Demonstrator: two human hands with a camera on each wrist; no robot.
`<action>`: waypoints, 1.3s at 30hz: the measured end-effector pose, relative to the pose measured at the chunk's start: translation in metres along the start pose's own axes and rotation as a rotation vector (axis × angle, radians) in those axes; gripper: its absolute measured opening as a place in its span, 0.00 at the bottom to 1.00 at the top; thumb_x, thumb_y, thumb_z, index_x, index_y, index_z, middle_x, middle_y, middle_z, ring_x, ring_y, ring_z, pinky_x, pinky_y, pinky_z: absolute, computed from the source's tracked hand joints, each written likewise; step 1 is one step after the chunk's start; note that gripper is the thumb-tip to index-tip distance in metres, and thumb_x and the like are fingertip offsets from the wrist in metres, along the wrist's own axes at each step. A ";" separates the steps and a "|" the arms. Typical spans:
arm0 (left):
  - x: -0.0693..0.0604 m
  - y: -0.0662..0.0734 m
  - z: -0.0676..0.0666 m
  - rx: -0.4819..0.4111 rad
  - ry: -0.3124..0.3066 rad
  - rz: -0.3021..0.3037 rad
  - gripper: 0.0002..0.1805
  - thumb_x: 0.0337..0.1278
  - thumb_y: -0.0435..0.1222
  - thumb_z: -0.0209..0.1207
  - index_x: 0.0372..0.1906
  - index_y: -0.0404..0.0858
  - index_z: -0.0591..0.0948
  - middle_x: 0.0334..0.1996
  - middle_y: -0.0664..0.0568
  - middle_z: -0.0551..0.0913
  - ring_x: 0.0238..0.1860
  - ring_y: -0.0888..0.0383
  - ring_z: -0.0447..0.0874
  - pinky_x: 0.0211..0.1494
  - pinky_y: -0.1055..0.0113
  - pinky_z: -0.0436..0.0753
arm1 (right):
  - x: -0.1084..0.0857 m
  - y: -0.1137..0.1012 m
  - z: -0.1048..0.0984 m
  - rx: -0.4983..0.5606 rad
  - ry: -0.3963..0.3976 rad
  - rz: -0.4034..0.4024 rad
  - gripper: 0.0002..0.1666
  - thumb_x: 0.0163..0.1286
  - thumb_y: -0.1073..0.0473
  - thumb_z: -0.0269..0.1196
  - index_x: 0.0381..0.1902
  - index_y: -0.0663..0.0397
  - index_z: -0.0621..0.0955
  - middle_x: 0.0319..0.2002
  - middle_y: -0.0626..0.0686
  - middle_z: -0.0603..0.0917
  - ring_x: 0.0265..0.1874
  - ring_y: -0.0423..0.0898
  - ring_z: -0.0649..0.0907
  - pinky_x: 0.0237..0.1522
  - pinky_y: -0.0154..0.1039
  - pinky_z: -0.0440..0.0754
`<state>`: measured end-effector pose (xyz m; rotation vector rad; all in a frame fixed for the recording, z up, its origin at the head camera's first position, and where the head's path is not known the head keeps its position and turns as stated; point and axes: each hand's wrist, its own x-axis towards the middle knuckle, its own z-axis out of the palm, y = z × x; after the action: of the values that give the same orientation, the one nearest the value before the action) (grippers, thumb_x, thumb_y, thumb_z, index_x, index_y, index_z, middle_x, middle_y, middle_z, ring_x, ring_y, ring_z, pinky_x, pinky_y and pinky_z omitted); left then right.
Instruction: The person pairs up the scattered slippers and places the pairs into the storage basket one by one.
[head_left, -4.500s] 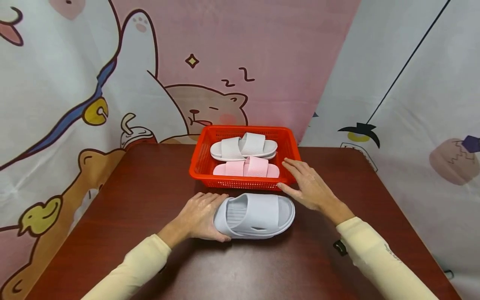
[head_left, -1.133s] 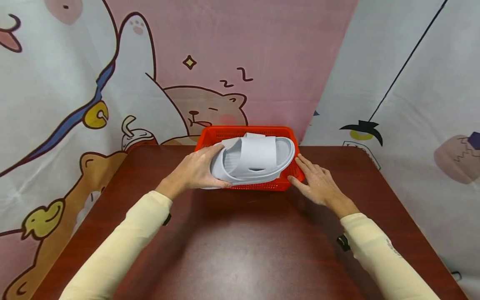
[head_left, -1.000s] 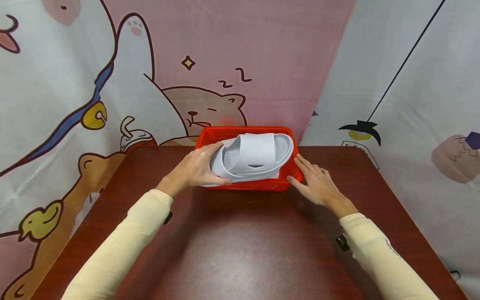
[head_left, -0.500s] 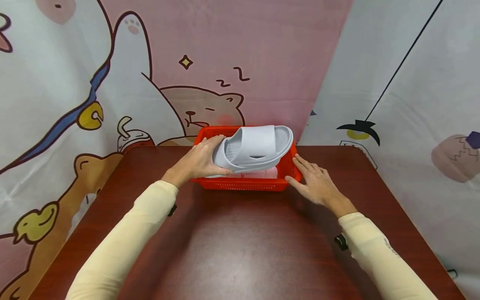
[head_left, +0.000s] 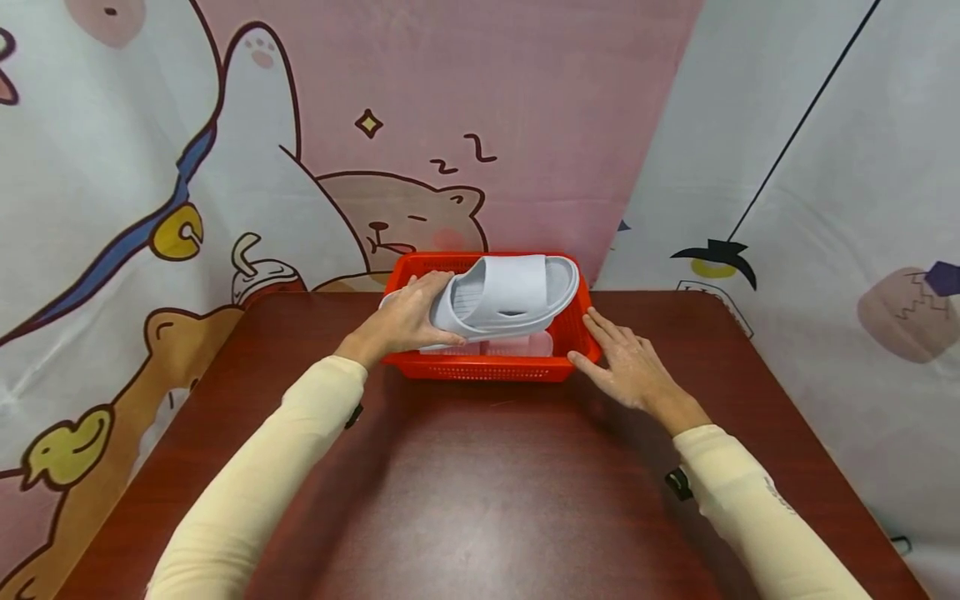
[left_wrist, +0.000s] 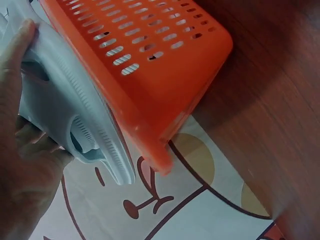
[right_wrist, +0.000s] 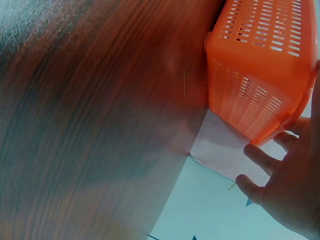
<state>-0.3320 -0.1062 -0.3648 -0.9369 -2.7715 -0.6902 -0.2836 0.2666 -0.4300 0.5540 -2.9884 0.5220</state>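
In the head view, my left hand (head_left: 408, 315) grips light grey slippers (head_left: 513, 287) by the heel end, thumb on the near side. The slippers are tilted, toe end raised to the right, above the red basket (head_left: 487, 371). Beneath them, pink slippers (head_left: 517, 344) lie in the basket, mostly covered. The left wrist view shows the grey slippers (left_wrist: 55, 100) alongside the basket rim, fingers of my left hand (left_wrist: 25, 165) around them. My right hand (head_left: 626, 362) is at the basket's right end, fingers fairly straight and spread; the right wrist view shows fingertips by its rim.
The basket stands near the far edge of a dark red-brown table (head_left: 465, 483). Behind and beside the table hangs a cloth backdrop (head_left: 525, 125) with cartoon animals. The white slippers seen earlier inside the basket are hidden.
My left hand has lifted the grey slippers from the table in front of the basket to above it, then slightly farther back, uncovering the pink slippers. My right hand has barely moved lately.
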 end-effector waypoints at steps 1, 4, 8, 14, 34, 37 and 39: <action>0.001 -0.001 0.001 0.004 -0.005 0.001 0.56 0.41 0.55 0.79 0.74 0.38 0.66 0.70 0.45 0.70 0.73 0.47 0.62 0.75 0.43 0.50 | 0.000 0.000 0.000 -0.001 -0.001 0.001 0.52 0.73 0.26 0.46 0.82 0.53 0.54 0.81 0.53 0.50 0.73 0.63 0.60 0.66 0.69 0.57; 0.005 -0.002 0.004 0.004 -0.015 0.001 0.57 0.42 0.54 0.78 0.75 0.37 0.64 0.72 0.43 0.68 0.75 0.45 0.59 0.75 0.42 0.49 | 0.000 0.000 0.000 0.001 -0.001 0.003 0.52 0.73 0.26 0.46 0.82 0.53 0.54 0.81 0.53 0.49 0.73 0.63 0.60 0.66 0.69 0.57; 0.013 -0.002 0.007 0.015 -0.013 -0.001 0.57 0.42 0.53 0.79 0.75 0.36 0.63 0.72 0.43 0.67 0.75 0.46 0.59 0.75 0.42 0.49 | -0.001 0.001 0.000 0.005 0.000 0.002 0.52 0.73 0.26 0.46 0.82 0.53 0.53 0.81 0.53 0.49 0.73 0.63 0.60 0.66 0.70 0.57; 0.030 -0.010 0.016 -0.005 0.041 -0.009 0.55 0.43 0.51 0.79 0.74 0.35 0.64 0.67 0.43 0.71 0.69 0.46 0.65 0.74 0.38 0.51 | -0.002 0.001 -0.001 -0.003 0.013 0.013 0.52 0.73 0.27 0.46 0.81 0.54 0.55 0.81 0.54 0.50 0.73 0.63 0.60 0.66 0.70 0.58; 0.052 -0.027 0.036 0.083 -0.041 -0.119 0.57 0.53 0.54 0.73 0.77 0.32 0.54 0.76 0.37 0.59 0.78 0.40 0.49 0.75 0.40 0.47 | 0.000 0.000 0.003 0.008 0.019 0.002 0.52 0.74 0.27 0.47 0.81 0.54 0.55 0.81 0.53 0.50 0.73 0.63 0.61 0.65 0.69 0.60; 0.057 -0.028 0.040 0.093 -0.046 -0.135 0.57 0.55 0.53 0.72 0.78 0.31 0.52 0.75 0.37 0.58 0.78 0.39 0.48 0.75 0.40 0.48 | 0.000 0.001 0.003 0.009 0.023 0.003 0.51 0.74 0.27 0.47 0.81 0.54 0.56 0.81 0.53 0.50 0.73 0.63 0.61 0.65 0.69 0.60; 0.059 -0.028 0.041 0.096 -0.046 -0.158 0.57 0.55 0.53 0.72 0.78 0.31 0.51 0.76 0.37 0.57 0.78 0.39 0.47 0.75 0.41 0.48 | 0.000 0.001 0.003 0.012 0.022 0.002 0.51 0.74 0.27 0.47 0.81 0.54 0.55 0.81 0.53 0.50 0.73 0.62 0.61 0.65 0.69 0.60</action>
<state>-0.3951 -0.0746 -0.3964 -0.7312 -2.9131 -0.5577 -0.2836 0.2664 -0.4333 0.5425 -2.9676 0.5429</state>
